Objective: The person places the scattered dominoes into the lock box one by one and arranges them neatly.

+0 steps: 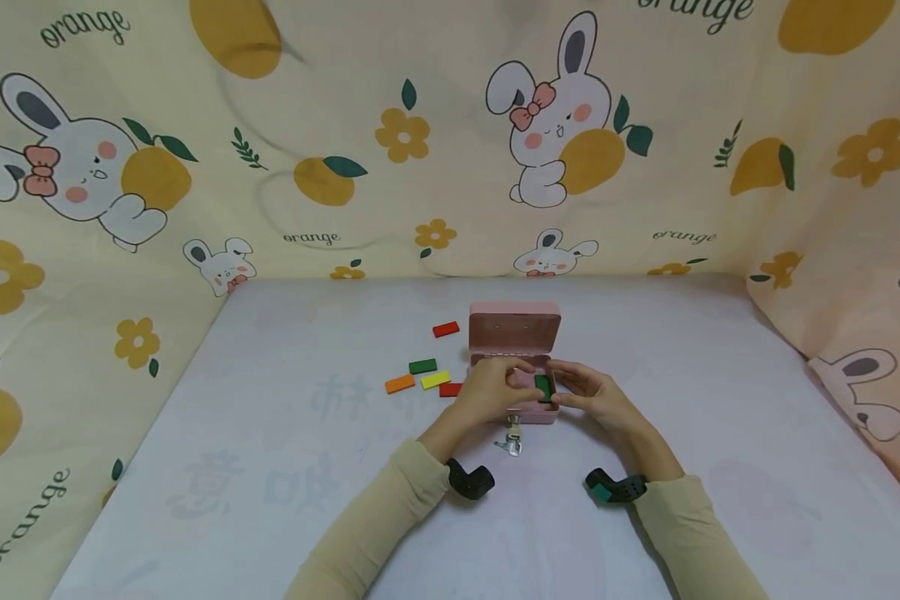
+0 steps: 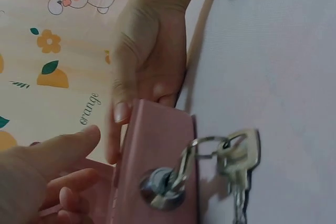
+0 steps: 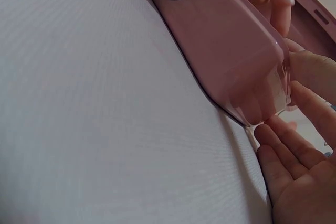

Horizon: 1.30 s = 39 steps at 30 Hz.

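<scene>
A small pink metal box (image 1: 521, 414) stands with its lid (image 1: 515, 329) raised. Inside, along its right side, lies a green block (image 1: 543, 387), partly hidden. My left hand (image 1: 495, 390) reaches over the left wall, its thumb and fingertips near that block. In the left wrist view the left hand (image 2: 58, 182) shows its thumb extended and no object between its fingers. At the box's right side, my right hand (image 1: 596, 396) rests with fingers fairly straight, close against the wall (image 3: 260, 95). A key (image 2: 241, 156) hangs from the front lock (image 2: 163, 188).
Left of the box lie a red block (image 1: 446, 330), a green block (image 1: 422, 367), a yellow block (image 1: 435, 380) and an orange block (image 1: 400, 383). Another red block (image 1: 450, 390) is partly behind my left hand. A patterned cloth (image 1: 420, 192) walls the white table (image 1: 270, 533).
</scene>
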Motion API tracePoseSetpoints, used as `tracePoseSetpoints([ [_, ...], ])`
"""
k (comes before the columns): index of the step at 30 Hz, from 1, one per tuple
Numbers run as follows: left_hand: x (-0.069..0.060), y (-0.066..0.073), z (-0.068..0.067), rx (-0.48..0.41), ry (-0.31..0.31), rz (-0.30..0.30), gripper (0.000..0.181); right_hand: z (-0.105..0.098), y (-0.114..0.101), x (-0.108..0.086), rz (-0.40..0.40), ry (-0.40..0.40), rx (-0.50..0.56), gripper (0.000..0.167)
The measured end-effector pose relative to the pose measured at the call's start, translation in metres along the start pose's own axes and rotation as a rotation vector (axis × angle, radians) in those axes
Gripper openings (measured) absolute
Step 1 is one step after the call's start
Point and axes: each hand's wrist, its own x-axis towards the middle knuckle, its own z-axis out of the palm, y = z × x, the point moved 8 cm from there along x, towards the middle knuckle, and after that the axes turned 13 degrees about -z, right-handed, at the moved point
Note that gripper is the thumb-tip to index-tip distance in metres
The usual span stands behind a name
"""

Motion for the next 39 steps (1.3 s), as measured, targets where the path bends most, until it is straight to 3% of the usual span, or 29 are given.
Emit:
tracePoseSetpoints([
  [14, -0.013, -0.01, -0.027, -0.087, 0.035, 0.068, 0.033, 0.001, 0.001, 0.0, 0.0, 0.002, 0.031, 0.06],
  [26, -0.016, -0.039, -0.056, -0.178, 0.074, 0.052, 0.029, 0.001, 0.003, 0.001, 0.006, 0.007, 0.019, 0.06],
  [33, -0.015, -0.054, -0.074, -0.162, 0.132, 0.055, 0.028, 0.0, 0.003, 0.0, 0.043, 0.006, -0.007, 0.06],
  [39, -0.014, -0.073, -0.082, -0.16, 0.098, 0.019, 0.03, 0.001, 0.002, 0.0, 0.06, 0.009, 0.002, 0.061],
])
